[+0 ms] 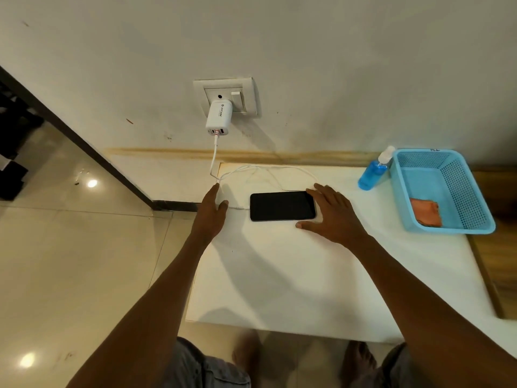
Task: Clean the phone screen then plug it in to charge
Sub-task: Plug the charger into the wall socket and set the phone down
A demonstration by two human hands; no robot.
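Black phone [282, 205] flat on white bench [279, 275], screen dark, white cable [265, 175] plugged into its left end, right hand [330, 212] spread over its right end, left hand [211, 211] flat, fingers straight

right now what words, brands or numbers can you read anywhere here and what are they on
"LAPCARE", in dark letters along the side of the white plastic wall charger plugged into the white wall socket plate.
A smaller line beneath that brand name: too small to read.
A dark mark on the far rim of the light blue perforated plastic basket: too blurred to read.
The black rectangular phone screen is dark and shows no text.
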